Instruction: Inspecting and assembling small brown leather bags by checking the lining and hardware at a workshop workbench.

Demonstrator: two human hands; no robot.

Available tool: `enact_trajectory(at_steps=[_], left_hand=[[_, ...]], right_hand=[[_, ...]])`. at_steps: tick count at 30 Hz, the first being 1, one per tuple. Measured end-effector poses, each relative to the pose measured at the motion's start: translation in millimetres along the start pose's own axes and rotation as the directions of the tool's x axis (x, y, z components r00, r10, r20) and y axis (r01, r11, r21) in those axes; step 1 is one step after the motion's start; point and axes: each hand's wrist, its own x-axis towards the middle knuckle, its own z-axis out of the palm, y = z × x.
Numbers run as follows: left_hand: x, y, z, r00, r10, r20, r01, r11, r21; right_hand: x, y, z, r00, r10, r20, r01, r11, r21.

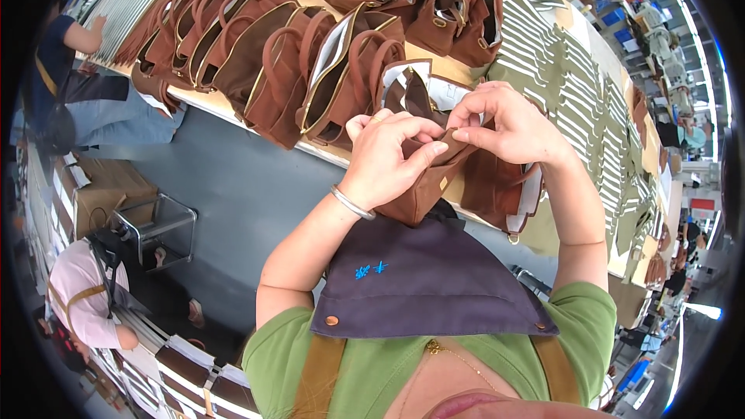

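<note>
Close in front of my apron, a brown handbag [421, 195] with a small gold-coloured plate sits tilted between my hands. My left hand [392, 154], a silver bangle at its wrist, is closed on the bag's upper edge, thumb and fingers pinched together. From the other side my right hand [508, 122] pinches the same edge, its fingertips nearly meeting the left thumb. What lies between the fingertips, besides the edge, is too small to make out. A white lining shows behind the hands. Beside my right hand lies another brown bag [497, 190] with a looped handle.
Brown handbags with zips and looped handles [283, 81] stand in a row along the table [203, 102]. Olive pieces with white strips [574, 101] cover its right side. One person [101, 93] stands at the far left, another [81, 279] at lower left near a metal cart [167, 225].
</note>
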Motion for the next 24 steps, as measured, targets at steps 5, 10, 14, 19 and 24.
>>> enact_trajectory(at_steps=[5, 10, 14, 19, 24], left_hand=[[-2, -1, -1, 0.999, 0.039, 0.030, -0.040, 0.998, 0.040], [-2, 1, -1, 0.999, -0.006, 0.043, 0.004, 0.999, 0.045], [-3, -1, 0, 1.000, 0.000, 0.026, -0.002, 0.999, 0.049], [-4, 1, 0, 0.999, -0.005, 0.037, 0.003, 0.998, 0.055], [-6, 1, -2, 0.999, 0.014, 0.034, -0.016, 0.998, 0.063]], right_hand=[[-2, -8, 1, 1.000, 0.011, 0.015, -0.009, 0.992, -0.129], [-1, -12, 0, 0.991, 0.114, 0.074, -0.104, 0.987, -0.124], [-1, -13, 0, 0.994, 0.086, 0.070, -0.077, 0.989, -0.123], [-1, -16, 2, 0.995, 0.077, 0.070, -0.066, 0.987, -0.144], [-3, -13, 7, 0.999, 0.045, -0.028, -0.048, 0.991, -0.121]])
